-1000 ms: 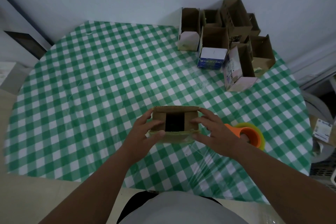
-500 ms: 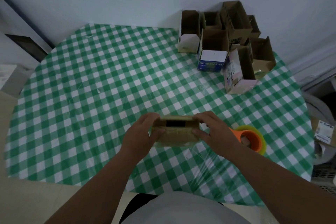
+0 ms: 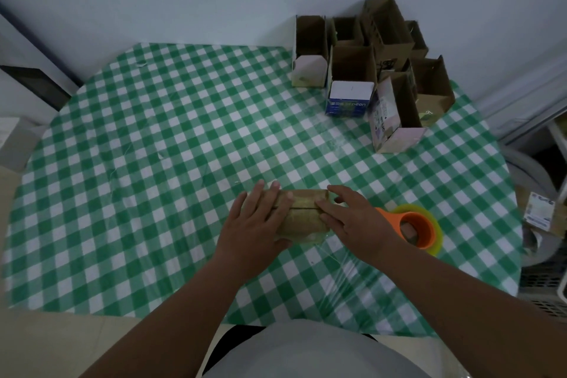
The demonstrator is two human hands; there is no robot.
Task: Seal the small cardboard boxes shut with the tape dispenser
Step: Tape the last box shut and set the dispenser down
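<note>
A round table (image 3: 122, 163) under a green-and-white checked cloth fills the view, set against a pale wall. At its far right corner stands a cluster of open boxes (image 3: 383, 70), brown inside, packed against one another; some stand upright and one at the front right lies tilted on its side. Among them is a blue box (image 3: 349, 98) with a white top, and its front face carries white lettering that looks like "deon". The tilted one beside it has printed writing on its pale side, too small for me to read. Off the table's right edge lies a small white printed carton (image 3: 538, 212); I cannot read that either.

Near my edge of the table sits the box (image 3: 302, 215) I am closing, its flaps down and meeting in a seam across the top. My left hand (image 3: 254, 224) lies flat over its left end, fingers nearly straight, pressing the flaps. My right hand (image 3: 356, 218) presses the right end the same way, fingers extended on the top. The dispenser (image 3: 414, 227), orange with a yellowish tape roll, rests on the cloth just behind my right hand, which partly hides its handle; I am not gripping it
</note>
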